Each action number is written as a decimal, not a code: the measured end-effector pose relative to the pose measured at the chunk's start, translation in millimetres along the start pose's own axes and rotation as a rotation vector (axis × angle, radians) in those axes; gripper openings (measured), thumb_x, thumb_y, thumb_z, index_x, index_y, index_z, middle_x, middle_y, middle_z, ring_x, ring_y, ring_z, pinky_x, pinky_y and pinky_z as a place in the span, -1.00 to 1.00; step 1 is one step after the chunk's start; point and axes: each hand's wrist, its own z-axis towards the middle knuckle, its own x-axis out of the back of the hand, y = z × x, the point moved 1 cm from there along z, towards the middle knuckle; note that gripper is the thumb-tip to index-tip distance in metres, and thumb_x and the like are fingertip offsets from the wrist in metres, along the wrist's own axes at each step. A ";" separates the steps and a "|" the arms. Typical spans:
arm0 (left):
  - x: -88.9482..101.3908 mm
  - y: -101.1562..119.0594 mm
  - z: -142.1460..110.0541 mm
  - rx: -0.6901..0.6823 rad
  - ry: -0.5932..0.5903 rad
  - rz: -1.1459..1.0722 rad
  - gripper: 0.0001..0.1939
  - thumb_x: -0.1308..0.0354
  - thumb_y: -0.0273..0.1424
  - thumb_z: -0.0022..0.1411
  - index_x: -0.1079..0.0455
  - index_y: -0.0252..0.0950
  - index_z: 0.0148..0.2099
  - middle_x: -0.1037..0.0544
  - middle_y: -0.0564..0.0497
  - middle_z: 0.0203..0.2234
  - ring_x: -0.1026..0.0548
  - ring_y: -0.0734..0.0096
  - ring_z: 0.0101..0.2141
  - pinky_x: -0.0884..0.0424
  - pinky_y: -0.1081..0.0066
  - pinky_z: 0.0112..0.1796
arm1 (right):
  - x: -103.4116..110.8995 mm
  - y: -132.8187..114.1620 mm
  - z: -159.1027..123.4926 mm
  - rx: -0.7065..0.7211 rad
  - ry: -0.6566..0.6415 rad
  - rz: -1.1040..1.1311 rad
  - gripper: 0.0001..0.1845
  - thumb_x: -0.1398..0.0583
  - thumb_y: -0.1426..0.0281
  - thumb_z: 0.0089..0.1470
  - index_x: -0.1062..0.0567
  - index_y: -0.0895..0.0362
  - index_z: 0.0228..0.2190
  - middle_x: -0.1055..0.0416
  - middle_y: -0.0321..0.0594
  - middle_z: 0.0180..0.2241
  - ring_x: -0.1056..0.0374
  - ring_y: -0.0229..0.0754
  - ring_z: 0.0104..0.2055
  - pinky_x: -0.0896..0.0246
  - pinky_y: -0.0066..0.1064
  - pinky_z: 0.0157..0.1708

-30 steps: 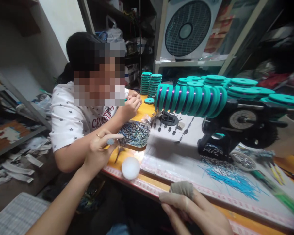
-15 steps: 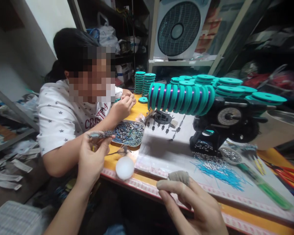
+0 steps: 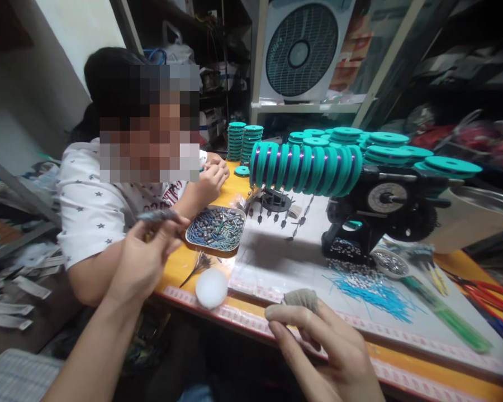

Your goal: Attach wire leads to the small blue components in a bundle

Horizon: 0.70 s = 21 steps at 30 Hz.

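Note:
My left hand (image 3: 140, 259) is raised over the table's left edge, its fingers closed round a dark blue-grey bundle (image 3: 157, 216), slightly blurred. Below and to its right, a thin dark brush-like bundle (image 3: 199, 265) lies on the yellow tabletop, beside a white round dome (image 3: 212, 288). A tray (image 3: 187, 237) of small grey and blue pieces is just beyond. Near the front edge is my right hand (image 3: 322, 340), thumb and forefinger drawn together in a pinch; whatever is between them cannot be made out. A grey-green cloth wrap (image 3: 300, 300) covers one of its fingers.
A black winding machine (image 3: 352, 218) carries a row of teal spools (image 3: 305, 167). More spools (image 3: 347, 134) stand behind. Blue strands (image 3: 373, 296), a green-handled tool (image 3: 452, 318) and red-handled pliers (image 3: 486, 296) lie right. A co-worker (image 3: 96, 190) sits at the left, hands on the table.
My left hand has moved left and slightly down with its bundle. The brush-like bundle, beside that hand before, now lies lower and tilted differently. My right hand keeps its pinch.

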 end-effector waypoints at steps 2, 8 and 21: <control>-1.3 1.4 -9.9 0.016 0.000 0.014 -0.71 -0.49 -0.23 0.02 -0.58 -0.27 -0.26 -0.63 0.14 -0.42 -0.34 0.67 -0.57 -0.28 0.69 -0.57 | -0.3 0.8 -0.2 -0.005 0.005 -0.003 -0.84 -0.20 0.56 0.22 -0.51 0.06 -0.23 -0.41 -0.29 -0.39 -0.34 -0.29 -0.44 -0.34 -0.48 -0.39; -21.0 -22.7 -81.2 0.481 -0.052 0.146 -0.56 -0.57 -0.18 -0.18 -0.58 -0.35 -0.31 -0.64 -0.01 -0.47 -0.55 0.41 -0.46 -0.51 0.54 -0.45 | 2.0 -0.4 -3.1 -0.060 0.077 0.080 -0.83 -0.21 0.55 0.22 -0.53 0.04 -0.22 -0.40 -0.28 -0.39 -0.38 -0.27 -0.41 -0.27 -0.50 -0.51; -66.5 -27.4 -153.0 0.466 0.047 0.038 -0.49 -0.58 -0.06 -0.32 -0.46 -0.30 -0.49 -0.47 0.12 -0.60 -0.42 0.48 -0.51 -0.42 0.60 -0.43 | -3.6 -9.8 -15.9 -0.080 0.097 0.230 -0.82 -0.25 0.52 0.21 -0.54 0.00 -0.20 -0.48 -0.33 -0.39 -0.42 -0.28 -0.38 -0.32 -0.50 -0.42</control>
